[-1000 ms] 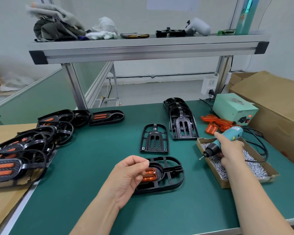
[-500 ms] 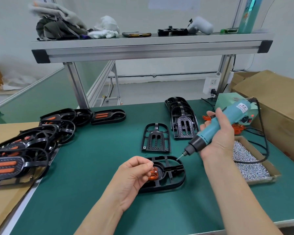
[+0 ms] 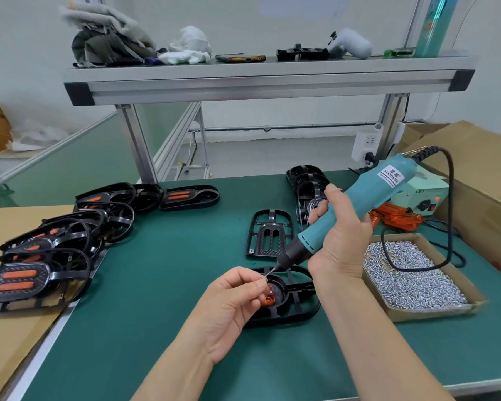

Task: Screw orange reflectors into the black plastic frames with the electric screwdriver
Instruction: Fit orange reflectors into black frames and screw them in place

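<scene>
A black plastic frame [image 3: 297, 309] lies on the green mat in front of me with an orange reflector [image 3: 268, 299] seated in its left end. My left hand [image 3: 232, 299] pinches a small screw at the bit tip, just above the reflector. My right hand [image 3: 340, 241] grips the teal electric screwdriver [image 3: 356, 204], tilted down to the left, its bit reaching my left fingertips. An empty frame [image 3: 269, 235] lies just behind, and a stack of empty frames [image 3: 307, 183] stands further back, partly hidden by my right hand.
A cardboard tray of screws [image 3: 411, 273] sits at the right, with loose orange reflectors [image 3: 396, 218] and the green power unit [image 3: 422, 192] behind it. Frames with reflectors in them [image 3: 41, 256] are piled at the left. The screwdriver cable [image 3: 449, 212] loops over the tray. A shelf spans overhead.
My right hand carried the screwdriver from the screw tray to the frame and lowered the bit to my left fingertips. My left hand stayed at the reflector.
</scene>
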